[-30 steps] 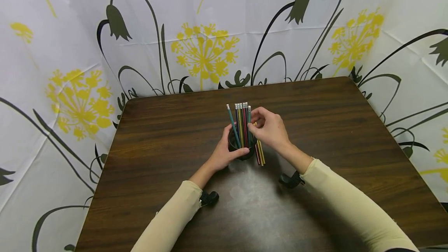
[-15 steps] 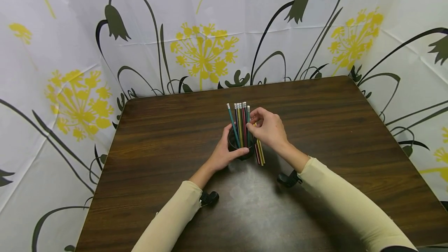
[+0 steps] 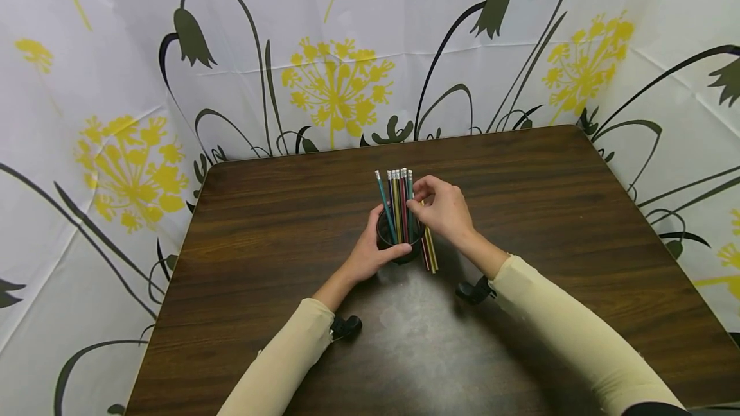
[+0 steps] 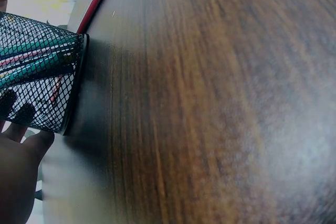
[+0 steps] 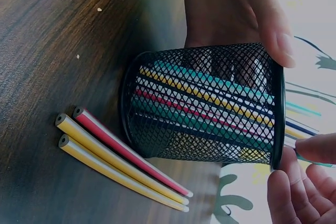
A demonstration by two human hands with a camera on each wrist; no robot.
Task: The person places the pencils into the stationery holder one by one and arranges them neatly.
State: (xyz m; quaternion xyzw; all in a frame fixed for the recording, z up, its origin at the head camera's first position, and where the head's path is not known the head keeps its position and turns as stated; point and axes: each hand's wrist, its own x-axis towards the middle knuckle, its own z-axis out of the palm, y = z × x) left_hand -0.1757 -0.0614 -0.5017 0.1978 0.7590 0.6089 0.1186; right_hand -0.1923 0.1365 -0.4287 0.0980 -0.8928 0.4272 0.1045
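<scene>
A black mesh pencil cup stands upright on the table with several pencils in it, their eraser ends up. My left hand grips the cup around its left side, thumb across the front near the rim. With thumb and fingers, my right hand pinches a teal pencil at the cup's right side. Another teal pencil leans left in the cup. Beside the cup on the right, a red pencil and two yellow pencils, one nearest the outside, lie on the table, unsharpened ends showing.
The brown wood-grain table reaches to a white floral curtain behind and at both sides. A black wrist device hangs under the left forearm, another device under the right.
My right hand has shifted slightly left, and the eraser end of the pinched teal pencil now shows a little higher. The left hand and the cup stay in place.
</scene>
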